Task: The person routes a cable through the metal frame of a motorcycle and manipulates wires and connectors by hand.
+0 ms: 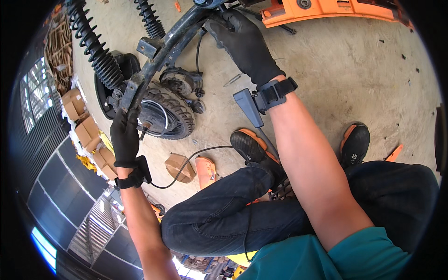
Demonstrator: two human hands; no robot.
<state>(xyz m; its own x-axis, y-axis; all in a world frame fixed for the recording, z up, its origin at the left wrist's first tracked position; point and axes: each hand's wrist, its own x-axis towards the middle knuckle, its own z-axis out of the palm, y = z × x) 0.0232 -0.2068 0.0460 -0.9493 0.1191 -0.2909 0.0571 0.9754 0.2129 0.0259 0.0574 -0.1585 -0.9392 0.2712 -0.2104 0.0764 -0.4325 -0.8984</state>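
Note:
A black tubular metal frame (165, 49) runs diagonally across the upper middle, with welded brackets along it. My left hand (125, 137), in a black glove, is closed round its lower end, just below a coil shock absorber (93, 49). My right hand (238, 44), also gloved, grips the frame near its upper end, fingers partly hidden behind it. A second shock (150, 18) stands behind the frame. A knobby black tire (179, 114) with a hub lies on the floor beside my left hand, near a dark mechanical part with cables (179, 84).
An orange body panel (317, 10) is at the top right. A crumpled cardboard piece (179, 168) and pale orange part (205, 172) lie on the concrete floor (368, 88) by my shoes. Cardboard boxes (87, 133) line the left. A thin metal tool (232, 79) lies near my right wrist.

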